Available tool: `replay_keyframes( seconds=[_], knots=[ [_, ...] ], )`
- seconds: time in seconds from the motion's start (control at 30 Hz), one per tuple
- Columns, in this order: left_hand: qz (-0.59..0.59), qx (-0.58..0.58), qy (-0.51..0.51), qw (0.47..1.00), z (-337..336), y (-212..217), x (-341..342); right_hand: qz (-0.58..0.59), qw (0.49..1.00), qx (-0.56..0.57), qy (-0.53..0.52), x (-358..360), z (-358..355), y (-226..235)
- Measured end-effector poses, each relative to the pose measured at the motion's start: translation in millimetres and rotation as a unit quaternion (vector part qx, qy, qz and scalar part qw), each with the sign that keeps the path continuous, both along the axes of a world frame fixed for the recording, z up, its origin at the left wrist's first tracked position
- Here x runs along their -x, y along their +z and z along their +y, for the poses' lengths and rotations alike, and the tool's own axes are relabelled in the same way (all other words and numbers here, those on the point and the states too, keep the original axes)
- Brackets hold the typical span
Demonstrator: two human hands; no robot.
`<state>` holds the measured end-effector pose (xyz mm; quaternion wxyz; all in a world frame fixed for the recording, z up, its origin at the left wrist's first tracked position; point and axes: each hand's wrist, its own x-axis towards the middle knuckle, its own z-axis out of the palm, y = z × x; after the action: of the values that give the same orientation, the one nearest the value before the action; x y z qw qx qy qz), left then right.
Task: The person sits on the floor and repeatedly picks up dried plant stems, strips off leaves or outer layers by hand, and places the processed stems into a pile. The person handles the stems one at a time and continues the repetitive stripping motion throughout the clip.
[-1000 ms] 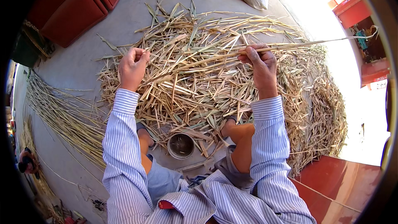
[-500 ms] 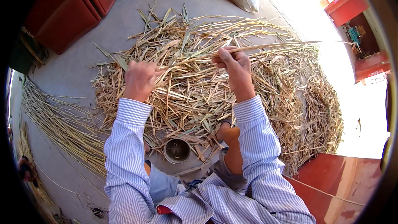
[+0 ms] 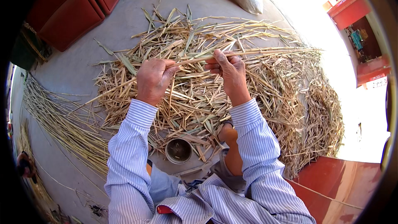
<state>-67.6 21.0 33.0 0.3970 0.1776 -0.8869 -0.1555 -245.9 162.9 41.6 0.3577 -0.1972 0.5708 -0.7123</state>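
The person's left hand (image 3: pixel 153 81) is clenched around a stalk (image 3: pixel 190 61), back of the hand up, while the right hand (image 3: pixel 229 72) pinches it between thumb and fingers. The stalk runs left to right above the heap (image 3: pixel 199 95), the stretch between the hands almost straight; two separate holds probably keep it steady and stop the long right end from drooping. A thin length slants out left of the fist, seemingly the same stalk. With the heap just beyond the knees, loose scraps can presumably drop straight onto it. The bundle (image 3: pixel 62 118) lies on the floor (image 3: pixel 120 27) to the left, likely so single stalks stay within reach. The bowl (image 3: pixel 178 161) sits near, at the heap's edge, its purpose unclear.
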Motion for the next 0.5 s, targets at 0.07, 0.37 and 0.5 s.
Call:
replay_keyframes(
  seconds=[0.07, 0.37, 0.5],
  knots=[
    [-0.013, -0.013, 0.002, 1.000, -6.3, -2.6, -5.0, 0.010, 0.998, 0.053, -0.026, 3.0, -0.6, 0.8],
    [0.039, 0.067, -0.020, 0.997, -3.4, -3.0, 0.2, 0.035, 0.995, 0.048, -0.079, 1.6, 0.4, -4.6],
    [0.163, -0.324, -0.005, 0.932, -5.9, 0.2, -8.5, -0.012, 0.995, 0.014, -0.094, 12.1, 2.8, -7.9]
  ],
)
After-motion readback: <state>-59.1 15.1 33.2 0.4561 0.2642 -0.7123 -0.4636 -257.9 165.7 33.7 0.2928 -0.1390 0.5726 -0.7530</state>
